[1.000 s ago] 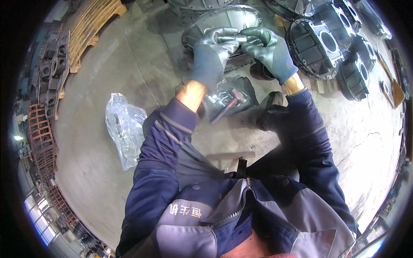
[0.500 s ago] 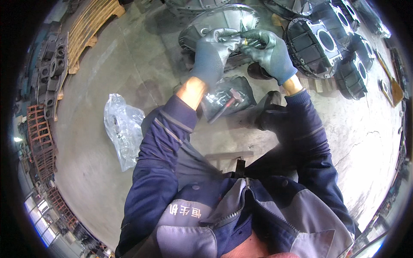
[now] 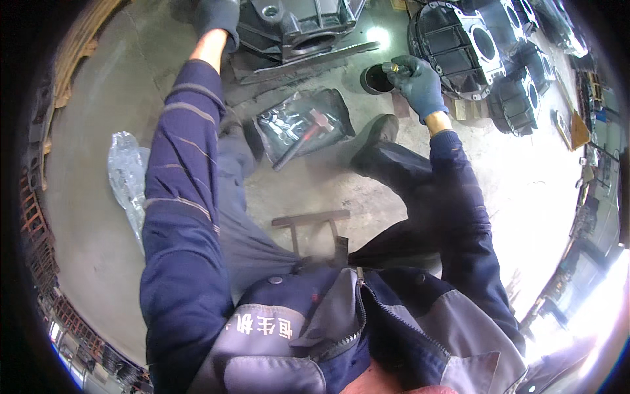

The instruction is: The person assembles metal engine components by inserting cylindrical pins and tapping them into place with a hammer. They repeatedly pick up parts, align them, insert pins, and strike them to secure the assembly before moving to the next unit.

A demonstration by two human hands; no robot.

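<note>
My left hand [image 3: 218,18], in a grey-blue glove, reaches to the left side of a large grey metal housing [image 3: 295,26]. Its fingers are cut off by the upper edge, so whether they grip the housing cannot be seen. Gloved as well, my right hand [image 3: 419,87] is closed on a small metal fitting [image 3: 390,67] with a yellowish band, above a round black cup [image 3: 375,80] on the floor. Between my feet and the housing lies a dark bag [image 3: 338,108] with loose metal parts [image 3: 279,125] and a red-and-black-handled hammer [image 3: 303,139] on it.
Several dark metal housings [image 3: 453,49] stand at the far right, some on wooden blocks. A clear plastic bag [image 3: 126,172] lies left of my left arm. Nearer my body is a small metal stool frame [image 3: 310,218]. Pallet wood [image 3: 82,39] edges the far left.
My hands, formerly together over the housing, have parted: the left went far left, the right moved right and nearer with the fitting. The housing now appears turned, its flange toward me.
</note>
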